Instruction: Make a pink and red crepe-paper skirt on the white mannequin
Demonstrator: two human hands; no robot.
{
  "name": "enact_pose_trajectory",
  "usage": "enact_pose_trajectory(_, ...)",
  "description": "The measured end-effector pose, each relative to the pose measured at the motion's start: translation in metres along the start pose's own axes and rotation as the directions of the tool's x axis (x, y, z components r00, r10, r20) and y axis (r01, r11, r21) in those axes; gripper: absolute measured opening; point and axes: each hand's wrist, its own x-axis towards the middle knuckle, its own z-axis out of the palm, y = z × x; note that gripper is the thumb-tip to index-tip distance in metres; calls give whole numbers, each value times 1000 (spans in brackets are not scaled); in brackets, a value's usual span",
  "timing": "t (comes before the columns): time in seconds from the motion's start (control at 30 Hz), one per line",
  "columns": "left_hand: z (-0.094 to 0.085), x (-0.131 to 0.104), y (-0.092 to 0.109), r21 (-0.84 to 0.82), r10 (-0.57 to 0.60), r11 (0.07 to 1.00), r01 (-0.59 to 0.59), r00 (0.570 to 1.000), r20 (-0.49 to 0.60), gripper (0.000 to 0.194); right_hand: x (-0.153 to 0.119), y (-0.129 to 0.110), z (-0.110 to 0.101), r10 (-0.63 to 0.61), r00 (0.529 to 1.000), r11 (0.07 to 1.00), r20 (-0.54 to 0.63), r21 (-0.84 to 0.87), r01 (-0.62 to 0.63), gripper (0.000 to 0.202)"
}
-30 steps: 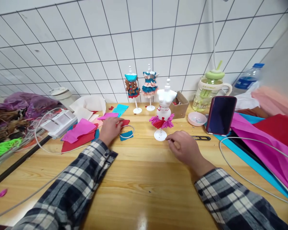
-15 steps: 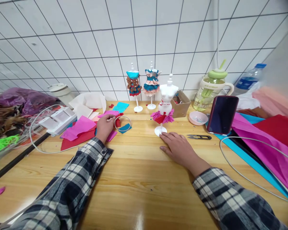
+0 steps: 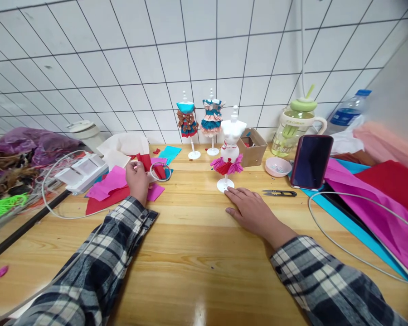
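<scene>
My left hand point(image 3: 138, 179) is closed among the crepe paper scraps, its fingertips at a piece of red paper point(image 3: 144, 160). Just right of it lies a pale ring point(image 3: 161, 179) over red and teal scraps. My right hand point(image 3: 248, 210) rests palm down on the table, fingers spread, its fingertips near the round white base of the front mannequin point(image 3: 231, 136). That mannequin stands upright with a bare torso and a magenta and red paper skirt point(image 3: 227, 165). Beside my left wrist are pink sheets point(image 3: 109, 183).
Behind stand two dressed mannequins point(image 3: 187, 118) point(image 3: 211, 118) and a cardboard box point(image 3: 253, 154). Rightward are a pink bowl point(image 3: 278, 167), black thread snips point(image 3: 279, 193), a phone point(image 3: 312, 161), a cup point(image 3: 294, 129) and coloured paper. A white adapter point(image 3: 83, 174) lies left.
My left hand has moved left with red paper at its fingers, and the ring has shifted left. The view has moved slightly. My right hand has stayed by the mannequin's base.
</scene>
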Motion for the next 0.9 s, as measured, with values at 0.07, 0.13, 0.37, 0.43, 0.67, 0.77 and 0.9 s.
enact_pose_trajectory(0.07, -1, 4, -2, -20, -18, 1000, 16, 997, -76, 18, 0, 0, 0, 2, 1000, 1000, 2, 2, -2, 50)
enact_pose_trajectory(0.13, -5, 7, -1, -25, -11, 1000, 7, 987, -160, 16, 0, 1, 2, -1, 1000, 1000, -2, 2, 1, 50)
enact_pose_trajectory(0.37, -11, -22, 31, -94, 227, 967, -238, 968, -108, 17, 1, 0, 0, -23, 998, 1000, -52, 7, 23, 45)
enact_pose_trajectory(0.43, -8, -48, 47, -171, 354, 926, -336, 931, 93, 17, 1, -2, -6, -27, 995, 999, -96, 23, 29, 35)
enact_pose_trajectory(0.67, -12, -130, 96, -344, 496, 849, -401, 378, 782, 8, 1, -4, -12, -27, 996, 999, -81, -36, 25, 31)
enact_pose_trajectory(0.77, -15, -143, 102, -309, 435, 874, -375, 319, 842, 7, 4, -4, -5, 15, 998, 998, -66, -67, -19, 40)
enact_pose_trajectory(0.9, -14, -148, 102, -277, 376, 910, -308, 332, 865, 6, 14, -4, -1, 42, 996, 996, -81, -80, -48, 42)
